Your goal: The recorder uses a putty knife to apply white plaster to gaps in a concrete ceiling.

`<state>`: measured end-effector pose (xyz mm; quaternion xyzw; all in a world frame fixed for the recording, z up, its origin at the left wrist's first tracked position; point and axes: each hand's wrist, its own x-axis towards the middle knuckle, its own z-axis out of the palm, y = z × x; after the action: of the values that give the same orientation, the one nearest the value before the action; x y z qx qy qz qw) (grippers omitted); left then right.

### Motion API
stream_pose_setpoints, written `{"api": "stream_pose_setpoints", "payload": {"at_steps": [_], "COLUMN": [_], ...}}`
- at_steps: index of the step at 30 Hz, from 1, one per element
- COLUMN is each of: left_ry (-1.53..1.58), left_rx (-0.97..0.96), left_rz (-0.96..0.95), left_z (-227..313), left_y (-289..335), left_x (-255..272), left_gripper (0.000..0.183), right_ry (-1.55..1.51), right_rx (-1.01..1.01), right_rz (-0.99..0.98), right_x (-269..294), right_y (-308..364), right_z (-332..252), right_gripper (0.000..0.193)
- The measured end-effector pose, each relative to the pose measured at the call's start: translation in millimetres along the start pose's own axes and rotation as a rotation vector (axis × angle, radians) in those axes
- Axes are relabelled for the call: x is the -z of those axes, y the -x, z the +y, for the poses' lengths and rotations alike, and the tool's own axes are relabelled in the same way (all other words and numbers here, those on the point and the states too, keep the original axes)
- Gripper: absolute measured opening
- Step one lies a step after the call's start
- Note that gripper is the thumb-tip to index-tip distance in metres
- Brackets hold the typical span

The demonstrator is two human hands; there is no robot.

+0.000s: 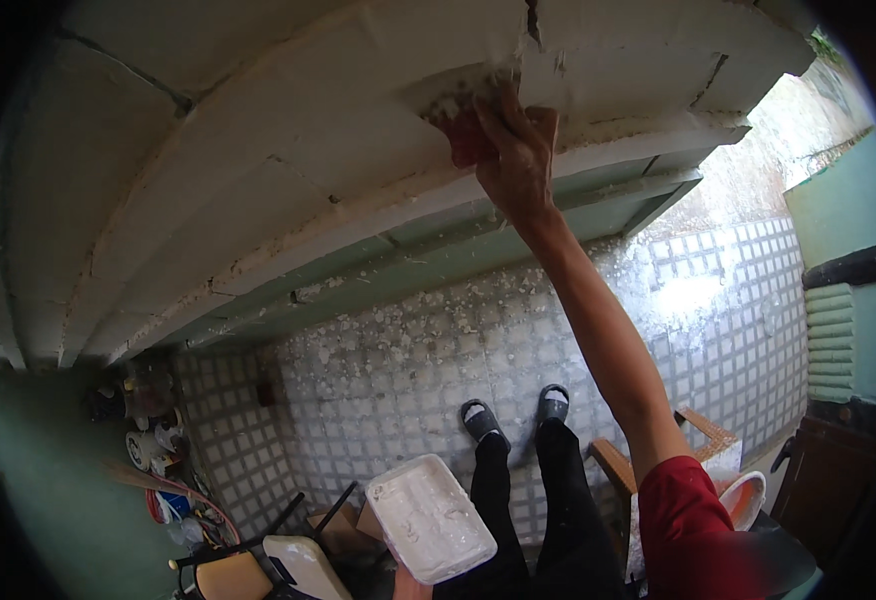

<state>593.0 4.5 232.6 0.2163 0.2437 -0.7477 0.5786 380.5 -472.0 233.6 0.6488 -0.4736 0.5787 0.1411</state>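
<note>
My right hand (518, 165) reaches up with the arm stretched out, its fingers closed around a putty knife (466, 138). The putty knife has a red body and a wide blade, which lies against the pale block wall (358, 140). Some whitish material clings around the blade. Low in the view, my left hand (413, 584) grips the near edge of a white plastic tray (433, 515); only part of that hand shows. White paste coats the inside of the tray.
A splattered tiled floor (408, 370) lies below, with my sandalled feet on it. At lower left are chairs (233, 578) and a pile of containers (153, 450). A wooden-armed chair (613, 468) and a white bucket (745, 498) stand to the right.
</note>
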Motion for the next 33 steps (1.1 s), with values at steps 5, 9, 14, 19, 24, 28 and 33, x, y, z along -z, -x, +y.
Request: {"api": "stream_pose_setpoints", "payload": {"at_steps": [5,9,14,19,24,28,33], "left_ry": [-0.024,-0.042,0.000,-0.057,-0.109,-0.029,-0.055], "left_rx": [-0.018,-0.031,-0.040,-0.013,-0.036,-0.012,-0.036], "left_rz": [0.022,0.036,0.053,-0.012,0.057,0.071,0.044], "left_z": [-2.6,-6.7,-14.6,-19.6,-20.8,-25.9,-34.2], "left_y": [2.1,3.3,4.5,-1.0,1.2,-5.4,-10.5], "left_x": [3.4,1.9,-3.7,-1.7,-0.5,-9.3,-16.3], "left_gripper": [0.080,0.079,0.079,0.077,0.076,0.076,0.077], "right_ry": [0.008,-0.012,0.053,0.084,0.003,0.054,0.046], "right_rx": [-0.075,0.035,0.014,-0.048,0.006,0.006,-0.040], "right_rz": [-0.114,0.029,0.055,-0.125,0.016,0.021,-0.080], "right_x": [21.3,53.0,32.2,39.7,63.6,34.3,34.4], "right_y": [55.3,32.8,-1.7,64.0,15.7,-3.2,53.1], "right_z": [17.1,23.8,58.0,68.6,40.2,58.7,63.4], "right_gripper": [0.054,0.044,0.060,0.059,0.048,0.060,0.062]}}
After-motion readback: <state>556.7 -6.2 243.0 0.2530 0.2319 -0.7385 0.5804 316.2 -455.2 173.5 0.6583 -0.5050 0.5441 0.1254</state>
